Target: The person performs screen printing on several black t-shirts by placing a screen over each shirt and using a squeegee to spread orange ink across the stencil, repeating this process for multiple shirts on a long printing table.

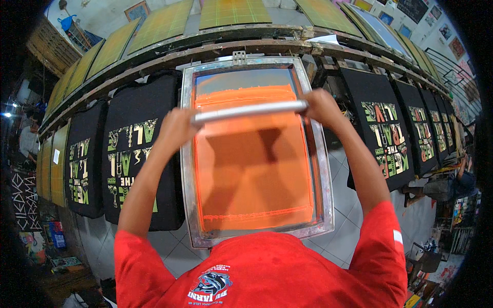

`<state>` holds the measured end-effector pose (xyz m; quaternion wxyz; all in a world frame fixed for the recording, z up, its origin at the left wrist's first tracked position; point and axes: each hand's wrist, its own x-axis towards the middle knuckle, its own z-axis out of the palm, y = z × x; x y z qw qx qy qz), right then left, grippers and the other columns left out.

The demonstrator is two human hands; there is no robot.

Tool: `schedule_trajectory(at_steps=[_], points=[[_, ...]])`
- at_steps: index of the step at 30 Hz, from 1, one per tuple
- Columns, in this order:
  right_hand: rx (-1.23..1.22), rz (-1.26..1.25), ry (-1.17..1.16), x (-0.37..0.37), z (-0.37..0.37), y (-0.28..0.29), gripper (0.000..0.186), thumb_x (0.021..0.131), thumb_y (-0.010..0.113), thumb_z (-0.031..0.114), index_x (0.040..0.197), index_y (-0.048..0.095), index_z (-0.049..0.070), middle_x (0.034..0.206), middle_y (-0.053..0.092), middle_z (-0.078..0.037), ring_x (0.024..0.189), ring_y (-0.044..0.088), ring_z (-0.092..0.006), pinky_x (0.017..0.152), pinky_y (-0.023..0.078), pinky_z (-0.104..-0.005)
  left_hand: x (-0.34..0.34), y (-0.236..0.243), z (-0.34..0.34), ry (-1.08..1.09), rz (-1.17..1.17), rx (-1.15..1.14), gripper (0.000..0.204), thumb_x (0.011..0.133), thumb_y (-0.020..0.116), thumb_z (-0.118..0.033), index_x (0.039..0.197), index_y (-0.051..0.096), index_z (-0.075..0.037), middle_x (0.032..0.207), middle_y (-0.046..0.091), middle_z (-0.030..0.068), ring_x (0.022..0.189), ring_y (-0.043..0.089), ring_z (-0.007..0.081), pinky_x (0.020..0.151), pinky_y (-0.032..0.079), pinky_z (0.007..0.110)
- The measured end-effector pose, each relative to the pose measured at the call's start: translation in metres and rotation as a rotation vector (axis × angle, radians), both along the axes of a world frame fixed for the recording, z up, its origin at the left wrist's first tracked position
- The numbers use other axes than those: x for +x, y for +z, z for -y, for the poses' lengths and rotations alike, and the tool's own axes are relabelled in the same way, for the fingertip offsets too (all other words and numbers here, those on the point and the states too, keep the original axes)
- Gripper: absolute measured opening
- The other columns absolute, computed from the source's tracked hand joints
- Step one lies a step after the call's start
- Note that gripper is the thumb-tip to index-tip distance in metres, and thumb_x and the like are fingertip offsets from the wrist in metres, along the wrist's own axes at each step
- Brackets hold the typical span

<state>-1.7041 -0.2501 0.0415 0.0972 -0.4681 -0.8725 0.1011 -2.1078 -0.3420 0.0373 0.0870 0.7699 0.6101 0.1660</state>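
Red short-sleeved shirt (287,267) of the wearer fills the lower foreground, with both bare forearms reaching forward from it over a screen-printing frame (323,179). A pale squeegee (251,111) spans the screen crosswise, nearer its far end. Its long axis runs left to right, across the frame's length, with the right end slightly farther forward. The left hand (177,126) is at one end and the right hand (323,109) at the other, so neither is nearer; the squeegee lies directly between them. The fingers of both hands appear curled closed around its ends, though blur hides the individual fingers.

Orange ink (221,159) covers most of the mesh, with a thick ridge just beyond the squeegee and a thinner line near the wearer. Metal side rails flank the squeegee close to each hand, and the frame's far rail, with a hinge-like clamp (239,57), bounds the forward side. Black printed shirts on boards stand in a row to the left (131,95) and right (367,92). Behind runs a worn wooden rail (210,47), then yellow-green panels (167,28). Another person (465,179) is at far right.
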Motion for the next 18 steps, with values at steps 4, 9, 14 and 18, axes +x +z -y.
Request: schedule_trajectory(at_steps=[4,9,14,18], points=[[0.121,0.031,-0.058,-0.026,-0.09,-0.025,0.023,0.072,0.071,0.022,0.093,0.07,0.015,0.088,0.07,-0.016,0.086,0.067,-0.0373,0.075,0.054,-0.0483,-0.017,-0.028,-0.098,0.023,-0.011,0.065,0.032,0.072,0.077,-0.019,0.103,0.072,-0.01,0.094,0.07,0.0201,0.088,0.068,0.0375,0.08,0.055,0.045],[0.105,0.007,-0.055,-0.026,-0.107,-0.059,0.022,0.072,0.069,0.017,0.094,0.069,0.014,0.088,0.07,-0.018,0.088,0.067,-0.0389,0.076,0.054,-0.0492,-0.014,-0.056,-0.119,0.018,-0.05,0.093,0.031,0.072,0.077,-0.018,0.1,0.071,-0.008,0.093,0.07,0.02,0.087,0.067,0.0382,0.079,0.054,0.045],[0.089,0.037,-0.049,-0.02,-0.054,-0.058,0.02,0.072,0.073,0.022,0.089,0.068,0.012,0.082,0.069,-0.017,0.081,0.067,-0.0392,0.072,0.054,-0.0492,-0.004,-0.06,-0.067,0.026,-0.08,0.05,0.033,0.07,0.078,-0.017,0.1,0.069,-0.005,0.09,0.069,0.0204,0.086,0.067,0.0378,0.079,0.054,0.044],[0.027,0.024,-0.049,-0.004,0.056,-0.061,0.02,0.071,0.075,0.02,0.089,0.069,0.013,0.085,0.069,-0.015,0.083,0.067,-0.0364,0.072,0.054,-0.0474,0.008,-0.067,0.056,0.037,-0.031,0.061,0.027,0.07,0.076,-0.012,0.095,0.07,-0.006,0.094,0.068,0.0174,0.087,0.066,0.0376,0.077,0.054,0.045]])
